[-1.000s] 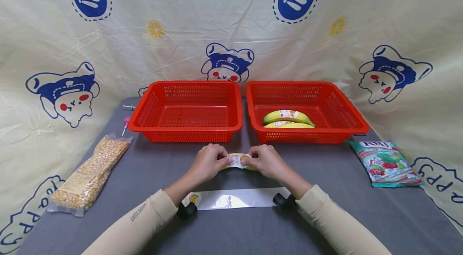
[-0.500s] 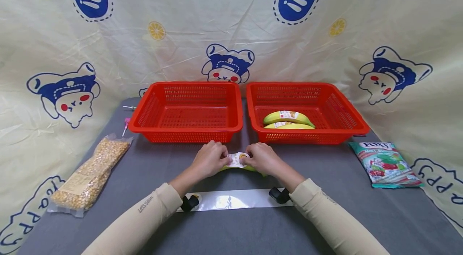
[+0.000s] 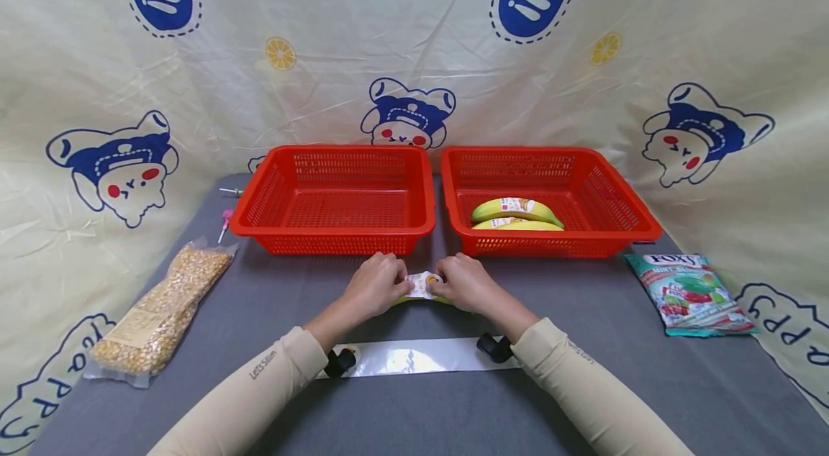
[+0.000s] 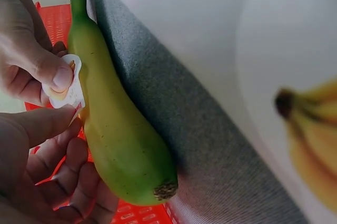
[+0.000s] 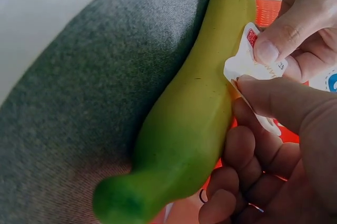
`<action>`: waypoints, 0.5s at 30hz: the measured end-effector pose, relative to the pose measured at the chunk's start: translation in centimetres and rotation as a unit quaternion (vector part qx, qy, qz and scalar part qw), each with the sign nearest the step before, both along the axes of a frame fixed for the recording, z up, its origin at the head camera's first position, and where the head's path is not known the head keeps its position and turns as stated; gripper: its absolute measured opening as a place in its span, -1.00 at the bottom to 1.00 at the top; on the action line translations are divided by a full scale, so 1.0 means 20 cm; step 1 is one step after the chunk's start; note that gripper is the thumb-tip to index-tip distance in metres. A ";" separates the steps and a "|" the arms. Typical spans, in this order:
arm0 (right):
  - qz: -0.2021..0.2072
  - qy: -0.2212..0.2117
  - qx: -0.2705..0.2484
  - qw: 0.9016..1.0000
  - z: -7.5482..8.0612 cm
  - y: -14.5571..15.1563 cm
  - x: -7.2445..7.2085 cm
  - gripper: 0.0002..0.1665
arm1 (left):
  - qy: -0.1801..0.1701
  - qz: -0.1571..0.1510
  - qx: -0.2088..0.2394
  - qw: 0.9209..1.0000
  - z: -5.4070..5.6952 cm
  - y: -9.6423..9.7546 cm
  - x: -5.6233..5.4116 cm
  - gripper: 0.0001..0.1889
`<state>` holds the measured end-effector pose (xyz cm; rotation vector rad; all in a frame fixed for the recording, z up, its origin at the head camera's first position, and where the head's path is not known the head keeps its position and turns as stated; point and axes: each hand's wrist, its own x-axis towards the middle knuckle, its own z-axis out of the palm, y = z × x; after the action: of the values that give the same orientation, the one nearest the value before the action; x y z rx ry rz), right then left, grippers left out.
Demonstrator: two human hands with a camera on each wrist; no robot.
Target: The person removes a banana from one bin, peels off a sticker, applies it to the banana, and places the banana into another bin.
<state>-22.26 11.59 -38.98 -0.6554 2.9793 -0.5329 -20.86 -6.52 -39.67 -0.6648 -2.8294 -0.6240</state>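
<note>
Both hands hold a white sticker point(image 3: 419, 285) printed with a banana picture, close against a banana point(image 4: 113, 113) in the middle of the table. My left hand point(image 3: 372, 285) pinches its left end, thumb on the printed face. At the other end, my right hand point(image 3: 468, 285) grips the sticker with its thumb pressed on the edge. The banana is yellow with green tips. In the right wrist view the sticker point(image 5: 258, 66) is bent and lies along the banana's side, while several curled fingers of the right hand sit close beside the fruit.
A glossy white label strip point(image 3: 421, 357) lies under the wrists. Behind the hands stand two red baskets; the right basket point(image 3: 537, 246) holds two labelled bananas point(image 3: 514, 208), the left basket point(image 3: 343, 244) none. A corn kernel bag point(image 3: 162, 305) lies left, a candy bag point(image 3: 689, 294) right.
The right hand has shifted slightly left toward the left hand, its wrist moving inward over the strip. The left forearm has moved a little forward. Both hands keep hold of the sticker.
</note>
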 end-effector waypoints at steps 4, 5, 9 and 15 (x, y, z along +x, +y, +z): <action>-0.002 0.001 -0.001 1.000 0.00 -0.01 0.00 -0.70 | 0.022 -0.005 -0.004 1.000 -0.01 0.00 0.01 -0.85; -0.003 0.001 -0.001 1.000 0.00 -0.01 0.00 -0.71 | 0.030 -0.007 -0.005 1.000 -0.01 0.00 0.01 -0.85; -0.006 0.004 -0.003 1.000 -0.01 -0.01 0.00 -0.73 | 0.071 -0.014 -0.015 0.997 -0.03 0.01 0.02 -0.84; 0.000 0.028 -0.008 1.000 -0.03 -0.01 0.00 -0.73 | 0.111 -0.018 -0.035 0.993 -0.05 0.01 0.03 -0.87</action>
<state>-22.23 11.47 -39.50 -0.6830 3.0300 -0.5485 -20.28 -6.35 -40.65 -0.7478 -2.6474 -0.4289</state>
